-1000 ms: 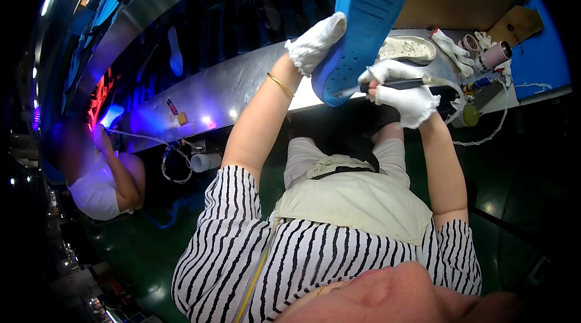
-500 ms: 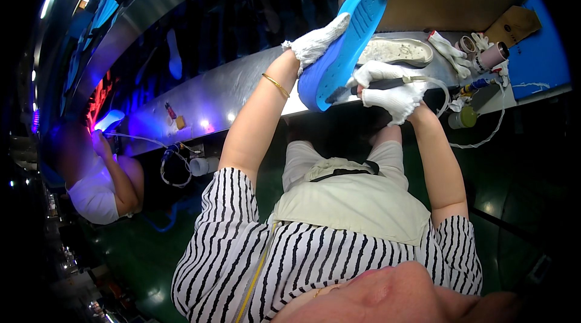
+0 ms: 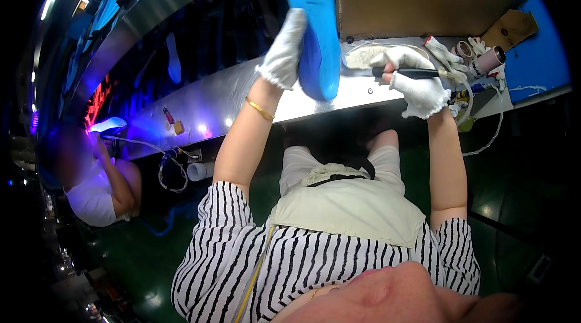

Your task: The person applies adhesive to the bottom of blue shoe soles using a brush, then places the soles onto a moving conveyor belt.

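Note:
My left hand (image 3: 283, 51), in a white knit glove, grips a bright blue shoe sole (image 3: 322, 42) by its left edge. The sole stands steeply, its upper end reaching the top of the picture. My right hand (image 3: 419, 90), also gloved with bare fingertips showing, is closed round the black handle of a brush (image 3: 417, 73) that has a pale hose at its rear end. The brush's blurred tip points left, close to the sole's lower part; a small gap seems to separate them. Behind my right hand lies an off-white sole-shaped piece (image 3: 363, 55), partly hidden.
A metal ledge (image 3: 242, 78) runs along a dark conveyor carrying a sole (image 3: 174, 60). Spare gloves (image 3: 445, 54), a pink-brown roll (image 3: 489, 60) and hoses crowd the right end. A large cardboard box (image 3: 411, 2) stands behind. At far left, another person (image 3: 100, 184) holds a lit sole.
The blue sole has moved up and left and turned more upright in my left hand. My right hand has drawn the brush right, away from the sole's lower end.

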Motion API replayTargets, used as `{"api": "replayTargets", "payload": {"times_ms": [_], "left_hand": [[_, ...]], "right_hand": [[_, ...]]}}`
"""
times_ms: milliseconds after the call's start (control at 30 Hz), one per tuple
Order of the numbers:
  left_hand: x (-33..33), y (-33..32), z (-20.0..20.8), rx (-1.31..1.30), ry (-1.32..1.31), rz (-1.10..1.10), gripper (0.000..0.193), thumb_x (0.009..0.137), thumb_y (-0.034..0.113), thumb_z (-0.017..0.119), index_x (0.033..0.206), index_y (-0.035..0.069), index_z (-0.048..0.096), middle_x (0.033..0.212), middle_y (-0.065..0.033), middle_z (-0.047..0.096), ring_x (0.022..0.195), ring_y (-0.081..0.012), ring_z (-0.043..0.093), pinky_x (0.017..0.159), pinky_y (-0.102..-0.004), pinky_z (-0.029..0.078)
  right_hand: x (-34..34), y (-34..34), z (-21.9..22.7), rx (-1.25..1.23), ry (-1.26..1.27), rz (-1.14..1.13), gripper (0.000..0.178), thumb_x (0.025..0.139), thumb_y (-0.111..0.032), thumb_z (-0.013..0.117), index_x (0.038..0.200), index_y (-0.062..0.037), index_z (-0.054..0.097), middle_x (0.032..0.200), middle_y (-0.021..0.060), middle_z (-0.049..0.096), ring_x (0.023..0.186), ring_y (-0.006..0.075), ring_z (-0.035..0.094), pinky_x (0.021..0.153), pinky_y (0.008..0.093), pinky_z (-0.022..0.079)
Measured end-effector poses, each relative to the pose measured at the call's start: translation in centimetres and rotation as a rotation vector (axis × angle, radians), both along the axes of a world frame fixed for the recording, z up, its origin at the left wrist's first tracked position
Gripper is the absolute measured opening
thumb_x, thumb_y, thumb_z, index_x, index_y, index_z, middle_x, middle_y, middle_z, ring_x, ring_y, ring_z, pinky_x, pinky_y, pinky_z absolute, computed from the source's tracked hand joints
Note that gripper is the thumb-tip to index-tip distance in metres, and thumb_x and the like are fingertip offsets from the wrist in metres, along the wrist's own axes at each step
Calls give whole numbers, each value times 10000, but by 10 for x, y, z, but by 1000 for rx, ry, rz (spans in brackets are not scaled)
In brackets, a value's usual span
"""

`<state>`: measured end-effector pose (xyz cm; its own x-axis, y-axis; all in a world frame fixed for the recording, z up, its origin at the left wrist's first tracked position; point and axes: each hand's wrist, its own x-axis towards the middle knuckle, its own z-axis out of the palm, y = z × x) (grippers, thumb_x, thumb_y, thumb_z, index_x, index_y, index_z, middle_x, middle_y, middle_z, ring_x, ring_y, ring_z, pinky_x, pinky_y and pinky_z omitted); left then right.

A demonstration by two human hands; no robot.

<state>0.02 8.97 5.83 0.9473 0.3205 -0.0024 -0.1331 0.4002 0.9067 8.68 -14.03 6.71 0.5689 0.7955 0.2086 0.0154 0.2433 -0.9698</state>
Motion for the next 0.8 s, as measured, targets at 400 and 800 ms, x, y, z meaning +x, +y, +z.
{"api": "replayTargets", "payload": {"times_ms": [400,800], "left_hand": [[-29,-34,-72,-872,-53,-316,694,865,481,484,1337,-3,327,1233,-209,488,1141,-343,488,990,-499,385],[-25,-85,-75,-963,-172,-277,641,859,571,441,1257,69,423,1149,-121,540,1010,-272,559,845,-409,506]], "right_hand": [[-16,8,-40,27,-36,-372,126,789,-24,619,899,-13,558,805,54,613,709,107,600,678,241,485],[-33,12,-29,-19,-102,-329,135,741,15,588,869,-16,557,807,36,593,715,91,576,669,249,487]]}}
